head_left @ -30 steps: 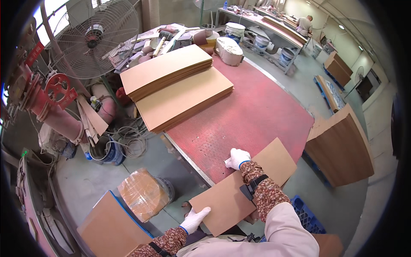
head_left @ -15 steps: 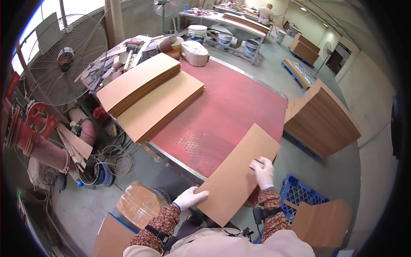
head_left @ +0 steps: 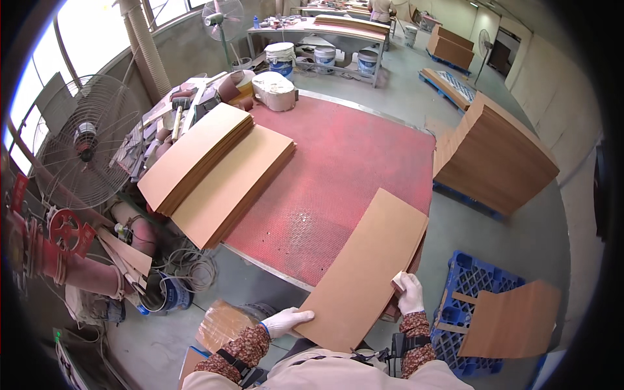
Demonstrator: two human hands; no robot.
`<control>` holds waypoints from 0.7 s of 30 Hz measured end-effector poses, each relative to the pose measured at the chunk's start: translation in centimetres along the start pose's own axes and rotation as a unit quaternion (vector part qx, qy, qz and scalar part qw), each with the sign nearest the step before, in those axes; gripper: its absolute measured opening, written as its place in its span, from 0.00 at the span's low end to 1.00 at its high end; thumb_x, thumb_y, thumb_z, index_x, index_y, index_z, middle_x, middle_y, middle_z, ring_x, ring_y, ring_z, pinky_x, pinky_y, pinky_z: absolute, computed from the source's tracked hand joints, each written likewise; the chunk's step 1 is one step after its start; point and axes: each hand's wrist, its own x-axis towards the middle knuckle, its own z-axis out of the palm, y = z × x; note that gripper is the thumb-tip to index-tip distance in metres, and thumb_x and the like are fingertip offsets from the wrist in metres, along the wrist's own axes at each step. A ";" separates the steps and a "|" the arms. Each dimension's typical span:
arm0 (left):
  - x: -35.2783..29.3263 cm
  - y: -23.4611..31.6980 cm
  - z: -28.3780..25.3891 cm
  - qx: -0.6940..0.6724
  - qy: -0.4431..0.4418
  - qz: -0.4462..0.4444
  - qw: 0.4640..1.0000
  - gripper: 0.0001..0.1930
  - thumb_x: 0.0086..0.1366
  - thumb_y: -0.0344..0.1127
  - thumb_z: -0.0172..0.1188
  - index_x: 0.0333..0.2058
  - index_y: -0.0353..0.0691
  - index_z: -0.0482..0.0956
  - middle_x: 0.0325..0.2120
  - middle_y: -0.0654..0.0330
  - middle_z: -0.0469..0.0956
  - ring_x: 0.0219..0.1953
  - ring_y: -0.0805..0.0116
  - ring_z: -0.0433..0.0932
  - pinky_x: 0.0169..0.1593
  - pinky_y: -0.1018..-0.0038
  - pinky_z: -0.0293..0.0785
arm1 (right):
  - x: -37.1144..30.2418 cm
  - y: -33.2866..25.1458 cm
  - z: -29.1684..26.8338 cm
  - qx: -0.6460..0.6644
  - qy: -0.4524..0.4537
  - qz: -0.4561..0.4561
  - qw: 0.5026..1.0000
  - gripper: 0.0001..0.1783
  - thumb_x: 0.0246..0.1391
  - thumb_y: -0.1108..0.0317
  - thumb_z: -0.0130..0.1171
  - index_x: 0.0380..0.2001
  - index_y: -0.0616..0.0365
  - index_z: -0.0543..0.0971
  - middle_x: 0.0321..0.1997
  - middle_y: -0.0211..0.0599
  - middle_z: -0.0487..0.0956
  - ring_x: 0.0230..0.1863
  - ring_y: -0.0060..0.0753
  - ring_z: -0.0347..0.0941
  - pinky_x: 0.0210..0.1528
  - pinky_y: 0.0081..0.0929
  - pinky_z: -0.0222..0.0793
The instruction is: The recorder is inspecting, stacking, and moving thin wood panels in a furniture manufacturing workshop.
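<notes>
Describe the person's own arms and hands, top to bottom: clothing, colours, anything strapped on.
The left hand and right hand wear white gloves; a blue edge shows at the left cuff. Both forearms have reddish-brown sleeves with a paler speckled pattern, each crossed by a black strap. Above them is a cream-coloured garment.

Our head-worn view, the left of two side-by-side fisheyes, we look down and ahead, left hand [head_left: 286, 322] and right hand [head_left: 410, 294] close by and low, red tabletop [head_left: 335, 153] beyond, workbench [head_left: 318, 27] far off toward the top, straight edges bending rimward
</notes>
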 end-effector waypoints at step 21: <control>0.2 4.6 -4.2 -0.084 0.075 -0.014 0.994 0.36 0.74 0.58 0.54 0.71 0.41 0.61 0.65 0.56 0.70 0.66 0.60 0.71 0.64 0.51 0.73 | 11.5 0.5 8.8 -0.037 -0.145 0.000 0.989 0.09 0.67 0.66 0.57 0.36 0.60 0.80 0.38 0.34 0.83 0.41 0.28 0.81 0.49 0.30 0.79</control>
